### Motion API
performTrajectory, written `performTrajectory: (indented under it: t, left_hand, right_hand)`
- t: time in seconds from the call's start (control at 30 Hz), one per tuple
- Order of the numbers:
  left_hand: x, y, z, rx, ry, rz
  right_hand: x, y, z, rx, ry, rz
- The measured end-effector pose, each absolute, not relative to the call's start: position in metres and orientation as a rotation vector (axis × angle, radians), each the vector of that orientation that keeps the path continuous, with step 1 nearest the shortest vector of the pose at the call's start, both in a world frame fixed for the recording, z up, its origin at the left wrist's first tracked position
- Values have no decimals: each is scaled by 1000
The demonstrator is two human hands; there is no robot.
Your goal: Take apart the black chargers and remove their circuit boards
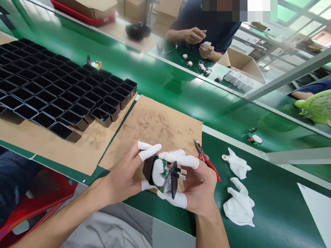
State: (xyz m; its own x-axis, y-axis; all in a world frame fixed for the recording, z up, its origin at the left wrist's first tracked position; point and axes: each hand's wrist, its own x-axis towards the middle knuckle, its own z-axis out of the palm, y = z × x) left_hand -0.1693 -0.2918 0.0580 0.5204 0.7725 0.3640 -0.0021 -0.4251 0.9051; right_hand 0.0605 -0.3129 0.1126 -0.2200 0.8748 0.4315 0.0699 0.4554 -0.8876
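Observation:
My left hand point(121, 183), with white finger cots on, is closed around a black plastic housing point(147, 170). Between my hands a green circuit board covered in white compound point(158, 173) sits partly in the mouth of that housing. My right hand point(201, 182), also in finger cots, grips the black plug cover point(174, 187) joined to the board. Metal plug pins stick out of the cover to the right. Below them lies a brown cardboard sheet point(155, 120). Red-handled pliers point(207, 160) rest just beyond my right hand.
Rows of black housings point(62, 131) stand on cardboard at left. White cloth gloves point(239, 203) lie at right, near a white sheet point(317, 213). Another circuit board point(256, 138) is on the green belt point(165, 86). Across it, a person point(190, 36) handles small parts. A green fan point(319, 106) stands far right.

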Motion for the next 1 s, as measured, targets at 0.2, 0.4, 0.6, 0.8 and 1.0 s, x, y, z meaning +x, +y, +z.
performTrajectory:
  t: [0.2, 0.4, 0.6, 0.8, 1.0]
  left_hand:
    - [-170, -291, 56, 1791, 644, 996]
    - [-170, -291, 54, 1781, 629, 1004]
    - [-169, -290, 49, 1779, 624, 1004]
    - [-170, -289, 46, 1782, 640, 1006]
    - [-169, -288, 49, 1779, 663, 1038]
  right_hand:
    - [61, -313, 108, -846, -1659, 913]
    - [61, -312, 105, -849, -1702, 880]
    - [60, -314, 101, -869, -1730, 796]
    - [57, -315, 97, -893, -1759, 750]
    - [50, -310, 100, -884, -1790, 703]
